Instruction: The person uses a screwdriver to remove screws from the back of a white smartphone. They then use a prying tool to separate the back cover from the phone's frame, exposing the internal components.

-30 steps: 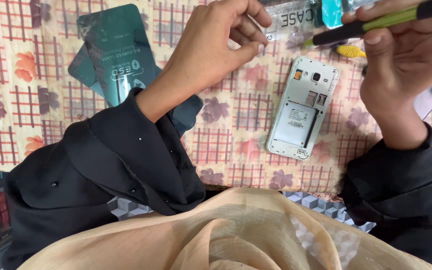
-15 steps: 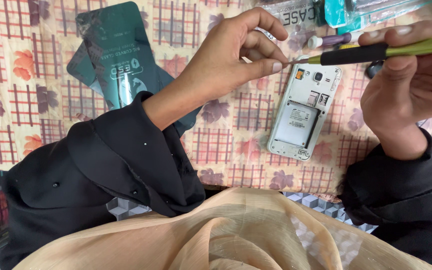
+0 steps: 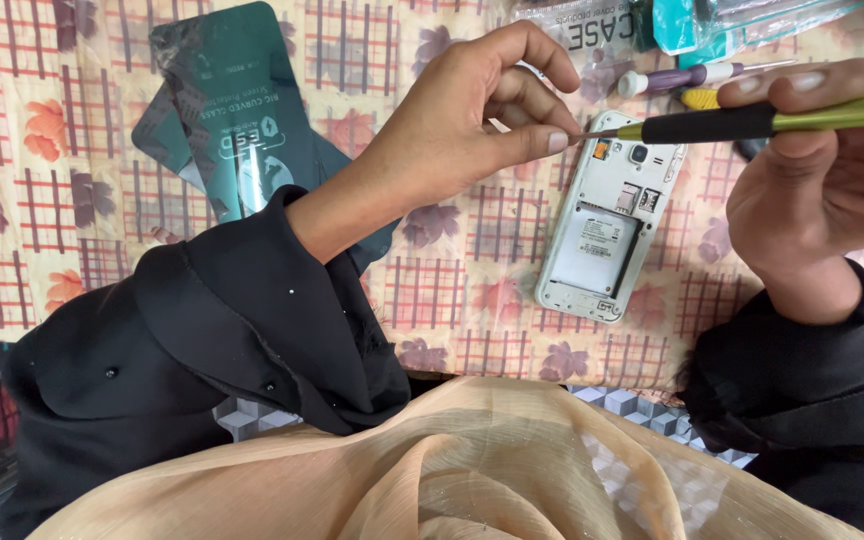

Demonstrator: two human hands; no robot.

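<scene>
My right hand holds a screwdriver with a green and black handle, lying level and pointing left. My left hand pinches its thumb and fingers at the screwdriver's metal tip; whether a screw sits between them I cannot tell. Just below the tip lies a white phone face down with its back cover off, battery and card slots showing.
Dark green glossy packets lie at the upper left on the checked, flowered cloth. More screwdrivers and a clear plastic packet lie at the top right. A peach scarf fills the near edge.
My right hand has lowered and turned the screwdriver level. My left hand has come down and closed on its tip above the phone.
</scene>
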